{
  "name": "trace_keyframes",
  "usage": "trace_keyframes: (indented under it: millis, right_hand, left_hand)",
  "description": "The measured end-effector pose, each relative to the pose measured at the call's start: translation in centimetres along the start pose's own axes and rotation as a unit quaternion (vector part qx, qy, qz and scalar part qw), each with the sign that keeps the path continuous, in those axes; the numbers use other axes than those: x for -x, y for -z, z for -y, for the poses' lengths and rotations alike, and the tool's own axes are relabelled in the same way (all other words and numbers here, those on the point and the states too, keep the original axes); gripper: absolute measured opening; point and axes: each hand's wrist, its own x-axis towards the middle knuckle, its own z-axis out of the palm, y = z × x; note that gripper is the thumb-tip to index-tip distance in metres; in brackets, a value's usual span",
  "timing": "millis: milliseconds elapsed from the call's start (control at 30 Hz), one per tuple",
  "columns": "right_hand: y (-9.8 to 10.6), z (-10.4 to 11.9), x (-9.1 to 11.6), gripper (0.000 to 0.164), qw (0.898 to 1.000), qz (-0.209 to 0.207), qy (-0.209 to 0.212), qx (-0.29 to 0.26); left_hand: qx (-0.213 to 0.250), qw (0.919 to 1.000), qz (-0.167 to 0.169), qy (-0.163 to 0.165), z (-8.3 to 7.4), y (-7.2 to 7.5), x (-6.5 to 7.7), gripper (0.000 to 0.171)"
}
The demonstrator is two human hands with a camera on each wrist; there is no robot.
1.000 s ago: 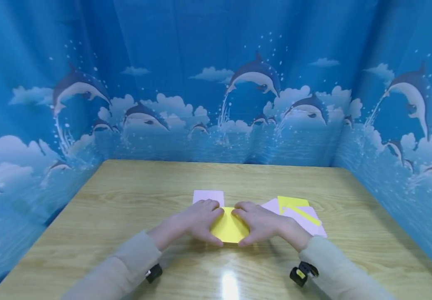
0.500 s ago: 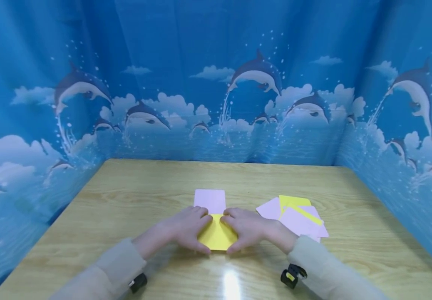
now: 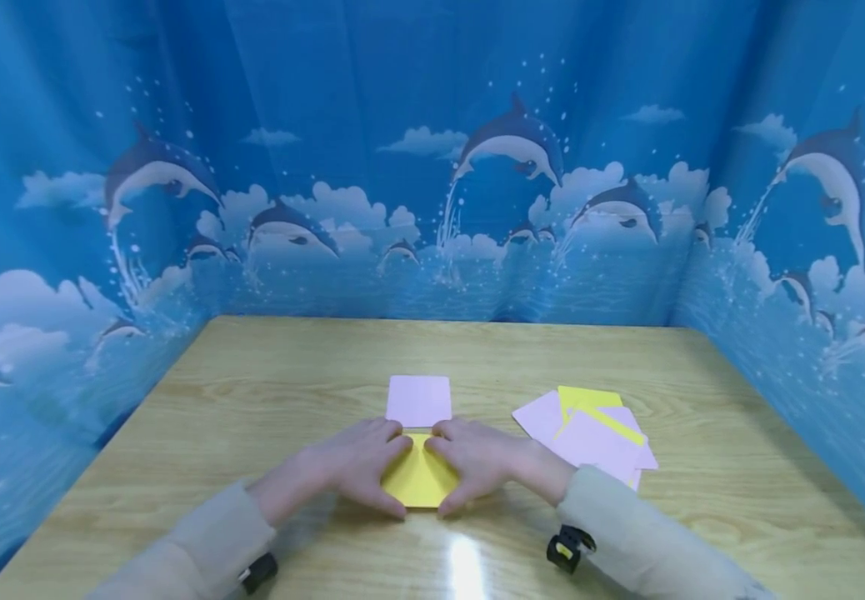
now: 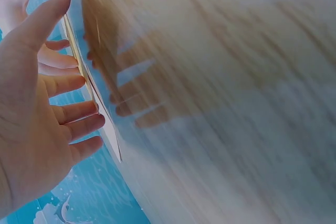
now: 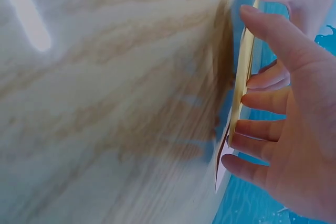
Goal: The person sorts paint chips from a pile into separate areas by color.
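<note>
A yellow piece of paper (image 3: 421, 483) lies on the table between my two hands, low and central in the head view. My left hand (image 3: 365, 463) grips its left side, thumb at the near corner and fingers toward the far edge. Mirroring that, my right hand (image 3: 483, 460) holds the right side. The right wrist view shows the yellow paper (image 5: 242, 69) nearly edge-on, with thumb and fingertips against it. Whether it is one folded sheet or several, I cannot tell. Just beyond the hands lies a pale lavender square of paper (image 3: 418, 400).
To the right, a loose pile has lavender sheets (image 3: 599, 443), a yellow sheet (image 3: 590, 398) and a narrow yellow strip (image 3: 616, 427). The wooden table (image 3: 290, 358) is bounded by a blue dolphin-print curtain (image 3: 402, 100) at the back and sides.
Both hands have moved the yellow paper toward me and slightly left, uncovering more of the lavender square. More of the pile at the right shows too.
</note>
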Motion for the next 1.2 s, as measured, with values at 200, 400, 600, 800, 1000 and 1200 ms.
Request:
trace_keyframes:
  millis: [200, 400, 600, 800, 1000, 1200]
  right_hand:
    - [-0.29, 0.24, -0.47, 0.078, 1.0, 0.004, 0.003, 0.006]
    - [-0.22, 0.35, -0.68, 0.076, 1.0, 0.009, -0.005, 0.012]
    - [-0.22, 0.34, -0.76, 0.078, 1.0, 0.007, -0.009, 0.022]
    - [-0.38, 0.39, -0.75, 0.08, 1.0, 0.007, -0.012, 0.021]
    - [-0.46, 0.32, -0.7, 0.078, 1.0, 0.008, -0.01, 0.021]
    - [-0.45, -0.05, -0.31, 0.076, 1.0, 0.0, -0.01, 0.008]
  left_hand:
    - [0.005, 0.9999, 0.015, 0.008, -0.02, -0.01, 0.26, 0.07]
    - [0.003, 0.9996, 0.024, 0.015, 0.09, -0.18, 0.34, 0.071]
    - [0.0, 0.9996, 0.021, 0.017, 0.15, -0.19, 0.37, 0.071]
    - [-0.005, 0.9997, 0.021, 0.014, 0.11, -0.48, 0.4, 0.073]
    - [0.008, 0.9997, 0.02, 0.013, 0.14, -0.47, 0.47, 0.073]
    - [0.004, 0.9995, 0.024, 0.018, 0.11, -0.5, 0.46, 0.079]
